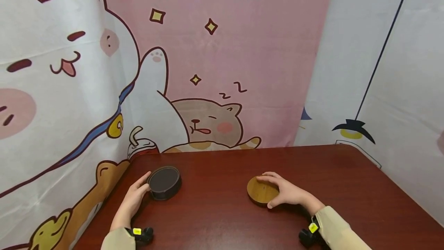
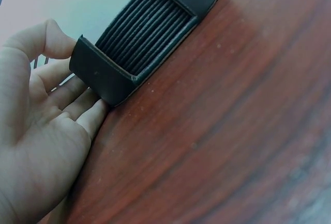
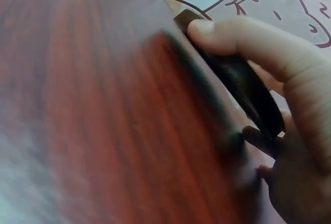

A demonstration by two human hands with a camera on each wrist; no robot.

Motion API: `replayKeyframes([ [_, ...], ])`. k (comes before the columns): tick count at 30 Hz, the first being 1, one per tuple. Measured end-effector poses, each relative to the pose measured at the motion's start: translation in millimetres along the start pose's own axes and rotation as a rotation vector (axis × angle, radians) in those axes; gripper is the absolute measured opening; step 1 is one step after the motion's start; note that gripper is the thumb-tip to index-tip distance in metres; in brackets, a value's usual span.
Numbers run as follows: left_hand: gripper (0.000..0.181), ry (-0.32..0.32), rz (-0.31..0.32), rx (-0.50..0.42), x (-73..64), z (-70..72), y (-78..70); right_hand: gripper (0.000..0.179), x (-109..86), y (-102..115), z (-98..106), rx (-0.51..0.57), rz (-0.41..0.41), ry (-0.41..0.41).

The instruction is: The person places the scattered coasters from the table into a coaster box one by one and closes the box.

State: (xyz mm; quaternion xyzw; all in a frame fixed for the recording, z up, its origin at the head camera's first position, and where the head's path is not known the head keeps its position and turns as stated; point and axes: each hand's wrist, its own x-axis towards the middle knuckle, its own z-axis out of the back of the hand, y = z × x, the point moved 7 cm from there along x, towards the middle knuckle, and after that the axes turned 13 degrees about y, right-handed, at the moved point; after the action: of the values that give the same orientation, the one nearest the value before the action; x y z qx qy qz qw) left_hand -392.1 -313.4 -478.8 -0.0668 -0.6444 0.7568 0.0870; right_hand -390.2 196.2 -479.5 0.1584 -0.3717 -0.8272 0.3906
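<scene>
A round black coaster holder (image 1: 164,183) stands at the left of the table, its side opening showing a stack of thin black coasters (image 2: 142,30) in the left wrist view. My left hand (image 1: 133,198) grips its left side, thumb (image 2: 61,43) and fingers against the wall. Right of the middle, my right hand (image 1: 286,191) holds a round wooden disc (image 1: 261,191) by its edge, thumb on the near side and fingers on the far side. Seen from the right wrist, the disc's dark side (image 3: 240,81) looks slightly raised over the tabletop, with a shadow beneath.
Both things are on or over a glossy red-brown wooden table (image 1: 215,211). Its back edge meets a pink and white curtain (image 1: 263,57) printed with cartoon cats. A white curtain (image 1: 409,88) borders the right side. Each wrist wears a black strap with a small camera.
</scene>
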Motion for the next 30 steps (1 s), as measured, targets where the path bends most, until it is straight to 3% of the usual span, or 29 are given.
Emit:
replayKeyframes([
  [12, 0.066, -0.019, 0.019, 0.01, -0.7, -1.8, 1.4, 0.077, 5.3, 10, 35, -0.061, -0.033, -0.1],
  [23, 0.066, -0.015, 0.015, -0.008, 0.9, -1.6, 1.0, 0.08, 14.9, 30, 63, -0.109, -0.037, -0.137],
  [30, 0.066, -0.025, 0.012, -0.009, 1.1, -1.8, 0.4, 0.082, 19.8, 37, 70, -0.13, -0.033, -0.143],
])
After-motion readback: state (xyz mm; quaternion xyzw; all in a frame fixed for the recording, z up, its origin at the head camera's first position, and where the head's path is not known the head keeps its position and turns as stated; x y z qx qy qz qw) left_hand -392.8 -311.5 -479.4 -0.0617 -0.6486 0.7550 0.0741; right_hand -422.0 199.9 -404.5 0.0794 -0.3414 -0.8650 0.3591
